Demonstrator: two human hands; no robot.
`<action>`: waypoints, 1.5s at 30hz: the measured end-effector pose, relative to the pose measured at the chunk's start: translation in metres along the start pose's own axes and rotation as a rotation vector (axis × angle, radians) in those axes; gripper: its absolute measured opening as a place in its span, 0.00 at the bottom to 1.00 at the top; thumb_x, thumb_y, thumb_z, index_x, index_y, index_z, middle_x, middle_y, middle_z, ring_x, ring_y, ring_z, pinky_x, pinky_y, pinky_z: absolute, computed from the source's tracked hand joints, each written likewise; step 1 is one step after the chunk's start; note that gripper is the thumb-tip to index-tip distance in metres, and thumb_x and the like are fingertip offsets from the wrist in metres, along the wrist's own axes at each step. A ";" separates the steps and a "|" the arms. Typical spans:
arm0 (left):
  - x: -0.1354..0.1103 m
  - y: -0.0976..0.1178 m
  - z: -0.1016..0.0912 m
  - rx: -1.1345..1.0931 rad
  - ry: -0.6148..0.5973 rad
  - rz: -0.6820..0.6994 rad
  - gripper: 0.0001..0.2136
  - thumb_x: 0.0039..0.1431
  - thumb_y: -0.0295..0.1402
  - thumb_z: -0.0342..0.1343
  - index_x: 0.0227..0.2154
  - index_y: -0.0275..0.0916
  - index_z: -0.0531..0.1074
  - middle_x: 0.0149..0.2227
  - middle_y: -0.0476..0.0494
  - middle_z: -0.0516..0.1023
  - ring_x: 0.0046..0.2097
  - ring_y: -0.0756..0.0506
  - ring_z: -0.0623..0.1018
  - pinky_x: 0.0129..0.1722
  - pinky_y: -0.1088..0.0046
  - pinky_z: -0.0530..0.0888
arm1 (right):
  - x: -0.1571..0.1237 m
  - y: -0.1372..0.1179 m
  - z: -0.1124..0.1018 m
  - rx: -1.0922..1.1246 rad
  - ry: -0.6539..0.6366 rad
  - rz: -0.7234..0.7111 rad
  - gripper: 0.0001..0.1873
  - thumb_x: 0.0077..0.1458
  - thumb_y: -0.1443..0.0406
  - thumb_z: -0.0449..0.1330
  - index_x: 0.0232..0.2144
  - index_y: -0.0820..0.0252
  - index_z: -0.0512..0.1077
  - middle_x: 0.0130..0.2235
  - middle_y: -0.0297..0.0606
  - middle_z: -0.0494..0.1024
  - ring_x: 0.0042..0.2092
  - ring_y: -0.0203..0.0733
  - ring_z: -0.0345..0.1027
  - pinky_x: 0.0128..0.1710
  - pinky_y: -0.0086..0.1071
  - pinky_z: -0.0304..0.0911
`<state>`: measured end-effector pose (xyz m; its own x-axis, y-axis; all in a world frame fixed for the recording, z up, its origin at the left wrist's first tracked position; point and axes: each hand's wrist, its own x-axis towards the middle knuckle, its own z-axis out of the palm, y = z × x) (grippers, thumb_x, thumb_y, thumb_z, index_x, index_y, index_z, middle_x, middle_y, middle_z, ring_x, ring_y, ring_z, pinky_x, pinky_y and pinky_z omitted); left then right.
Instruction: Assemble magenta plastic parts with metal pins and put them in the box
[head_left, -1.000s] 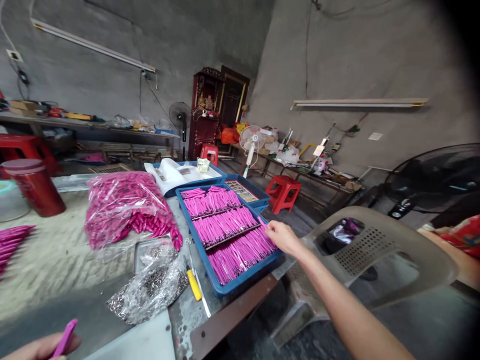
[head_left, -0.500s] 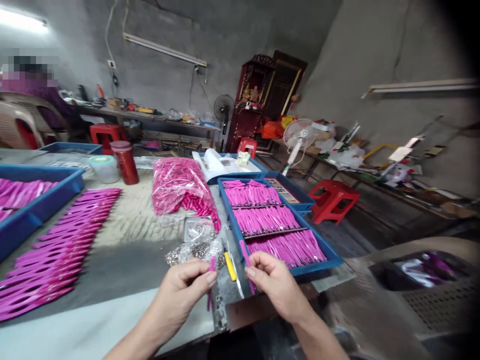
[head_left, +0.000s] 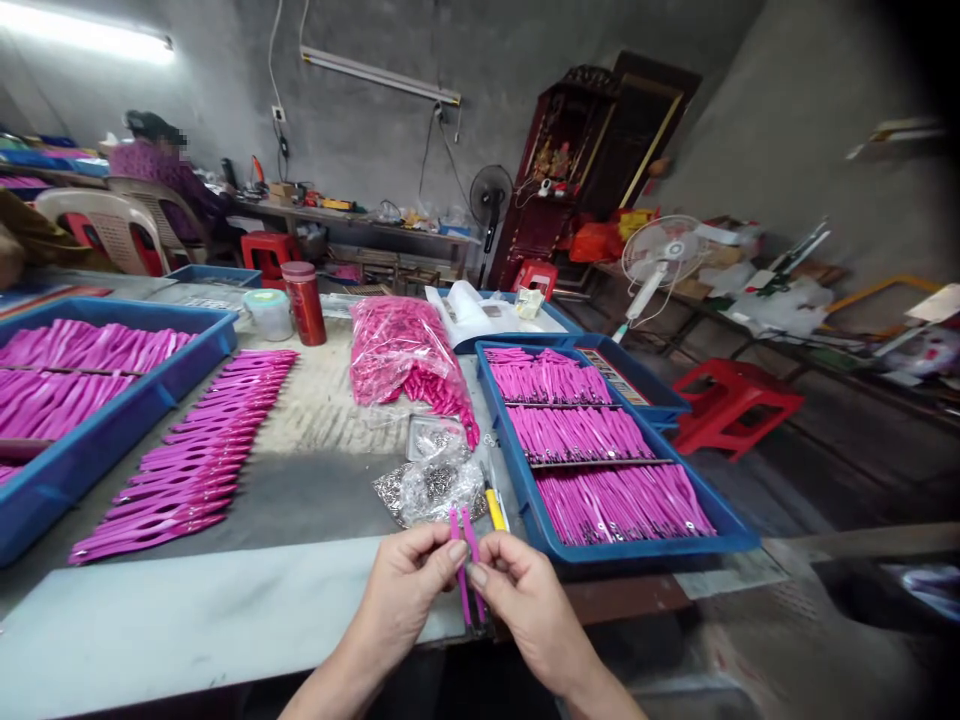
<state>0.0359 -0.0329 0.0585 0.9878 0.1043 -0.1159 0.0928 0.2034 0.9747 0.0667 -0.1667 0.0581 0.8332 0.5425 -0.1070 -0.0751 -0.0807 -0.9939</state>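
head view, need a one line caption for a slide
Left hand and right hand each pinch a slim pink strip side by side, beside a blue tray of pink strips.

A single head-worn camera is looking forward and down from just behind the near edge of the counter, so the left hand and right hand are sitting close at the bottom centre of the frame. The view is facing across the counter toward the far grey wall and is taking in the room's right side too. Its wide lens is bending the edges, and a dark vignette is covering the upper right corner. No second view is sharing the scene.
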 end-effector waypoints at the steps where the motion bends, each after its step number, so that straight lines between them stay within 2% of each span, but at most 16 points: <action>1: 0.000 -0.001 0.000 -0.008 -0.004 -0.005 0.15 0.41 0.43 0.57 0.19 0.33 0.69 0.18 0.52 0.61 0.23 0.54 0.59 0.22 0.79 0.58 | 0.000 0.001 0.001 0.002 -0.002 0.000 0.16 0.48 0.55 0.57 0.22 0.61 0.60 0.21 0.28 0.59 0.24 0.30 0.50 0.23 0.24 0.48; 9: 0.000 -0.010 0.001 -0.027 -0.009 -0.006 0.15 0.42 0.43 0.57 0.19 0.33 0.68 0.18 0.52 0.61 0.23 0.54 0.59 0.23 0.79 0.58 | 0.000 0.008 0.003 0.000 -0.007 -0.022 0.13 0.50 0.58 0.56 0.23 0.62 0.61 0.22 0.28 0.61 0.25 0.30 0.54 0.25 0.24 0.51; 45: -0.002 -0.016 0.002 -0.038 0.000 -0.024 0.16 0.41 0.44 0.58 0.18 0.34 0.68 0.18 0.53 0.60 0.23 0.54 0.59 0.23 0.79 0.58 | -0.002 0.010 0.006 -0.036 0.005 0.010 0.16 0.48 0.55 0.56 0.20 0.61 0.60 0.20 0.27 0.58 0.23 0.30 0.48 0.22 0.25 0.48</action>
<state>0.0324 -0.0382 0.0437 0.9853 0.0989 -0.1394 0.1119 0.2428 0.9636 0.0609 -0.1631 0.0485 0.8350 0.5376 -0.1170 -0.0638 -0.1166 -0.9911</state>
